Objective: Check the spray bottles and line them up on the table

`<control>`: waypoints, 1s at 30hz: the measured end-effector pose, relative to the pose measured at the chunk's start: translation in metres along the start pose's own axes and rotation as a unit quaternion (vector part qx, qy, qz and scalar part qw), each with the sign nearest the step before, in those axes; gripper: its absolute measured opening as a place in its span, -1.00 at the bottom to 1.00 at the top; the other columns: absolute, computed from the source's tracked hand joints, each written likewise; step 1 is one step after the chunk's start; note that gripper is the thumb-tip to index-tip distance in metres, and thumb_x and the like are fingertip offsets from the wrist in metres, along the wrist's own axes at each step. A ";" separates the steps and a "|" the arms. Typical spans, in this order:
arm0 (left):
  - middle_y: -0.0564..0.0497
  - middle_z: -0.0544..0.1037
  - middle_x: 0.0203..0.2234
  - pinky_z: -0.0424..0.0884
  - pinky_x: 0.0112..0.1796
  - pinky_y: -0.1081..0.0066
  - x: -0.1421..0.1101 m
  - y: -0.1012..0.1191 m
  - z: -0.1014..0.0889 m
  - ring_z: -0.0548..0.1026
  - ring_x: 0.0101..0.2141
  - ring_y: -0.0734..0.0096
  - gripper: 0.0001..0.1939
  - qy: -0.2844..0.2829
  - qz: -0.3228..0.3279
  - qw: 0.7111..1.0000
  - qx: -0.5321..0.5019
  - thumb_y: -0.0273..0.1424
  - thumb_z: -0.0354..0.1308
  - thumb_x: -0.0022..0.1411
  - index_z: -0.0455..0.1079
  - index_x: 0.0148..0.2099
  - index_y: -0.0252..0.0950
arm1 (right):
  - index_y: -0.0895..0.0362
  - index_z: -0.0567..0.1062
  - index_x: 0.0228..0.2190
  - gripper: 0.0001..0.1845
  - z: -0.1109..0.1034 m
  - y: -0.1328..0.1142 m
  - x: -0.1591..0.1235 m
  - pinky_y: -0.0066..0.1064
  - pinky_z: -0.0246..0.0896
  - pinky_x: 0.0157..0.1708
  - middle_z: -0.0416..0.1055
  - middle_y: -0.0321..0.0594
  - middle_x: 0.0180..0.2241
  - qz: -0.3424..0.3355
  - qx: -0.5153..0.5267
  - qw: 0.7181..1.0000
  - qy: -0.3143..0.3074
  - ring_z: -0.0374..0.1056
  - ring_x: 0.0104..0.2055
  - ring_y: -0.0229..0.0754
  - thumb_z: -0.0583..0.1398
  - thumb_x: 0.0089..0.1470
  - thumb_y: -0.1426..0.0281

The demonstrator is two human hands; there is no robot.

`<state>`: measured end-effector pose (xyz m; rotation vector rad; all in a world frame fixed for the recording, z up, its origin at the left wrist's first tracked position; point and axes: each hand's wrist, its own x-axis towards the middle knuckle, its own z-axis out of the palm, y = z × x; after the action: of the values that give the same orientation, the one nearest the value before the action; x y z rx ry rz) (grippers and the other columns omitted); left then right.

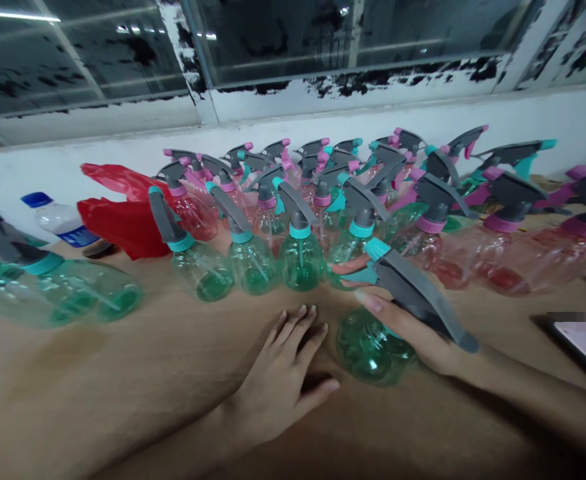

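Green plastic shows just below our right hand (409,325), where we hold a spray bottle (365,350) by its neck, under the grey head (413,287). The fingers are part curled, the thumb on the near side and the index finger reaching forward beside the turquoise trigger (370,272); whether they press it, we cannot tell. The turquoise nozzle (377,249) points away from us and leftward. The bottle's round body is just right of the fingertips of our left hand (283,377), apart from them; we cannot tell whether its base bears on the tabletop (163,387). That left hand holds nothing: it lies palm down, fingers stretched forward and slightly spread, thumb out towards the bottle.

Beyond both hands we face many other spray bottles. Nearest past the left fingertips is a row of green bottles (300,261) with turquoise collars; pink bottles (507,267) are beyond and to the right of the right hand. Well left of the left hand we see more green containers (97,287), with a red bag (127,227) and a blue-capped bottle (67,217) farther off. A lit screen (585,343) lies right of our right forearm.
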<state>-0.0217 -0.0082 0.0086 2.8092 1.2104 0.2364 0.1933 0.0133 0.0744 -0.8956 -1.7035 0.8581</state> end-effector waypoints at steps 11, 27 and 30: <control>-0.18 0.08 0.27 0.01 0.19 0.03 0.000 0.000 -0.001 0.00 0.27 0.09 -0.35 0.000 0.005 1.000 0.003 -0.02 0.00 0.32 0.08 0.28 -0.33 | -0.07 0.47 -0.09 -0.69 -0.003 -0.002 0.001 -0.29 0.38 -0.35 0.50 -0.33 -0.38 0.023 0.002 1.000 -0.015 0.46 -0.38 -0.16 0.20 0.10 0.40; -0.17 0.09 0.27 0.01 0.19 0.04 0.000 -0.001 0.000 0.01 0.26 0.09 -0.34 0.008 0.007 1.000 0.003 -0.02 0.01 0.32 0.07 0.29 -0.32 | -0.02 0.45 -0.18 -0.78 -0.001 0.000 0.000 -0.29 0.41 -0.30 0.51 -0.29 -0.27 -0.001 -0.006 1.000 -0.005 0.48 -0.33 -0.17 0.20 0.07 0.38; -0.18 0.09 0.27 0.00 0.20 0.04 0.000 -0.001 0.001 0.01 0.26 0.10 -0.35 0.013 0.011 1.000 0.005 -0.02 -0.01 0.32 0.07 0.29 -0.33 | -0.02 0.45 -0.16 -0.76 -0.001 0.001 0.001 -0.28 0.41 -0.29 0.51 -0.30 -0.28 -0.001 -0.005 1.000 -0.009 0.48 -0.32 -0.17 0.20 0.08 0.39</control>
<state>-0.0226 -0.0077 0.0076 2.8374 1.1901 0.2700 0.1947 0.0144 0.0743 -0.8944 -1.7259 0.8589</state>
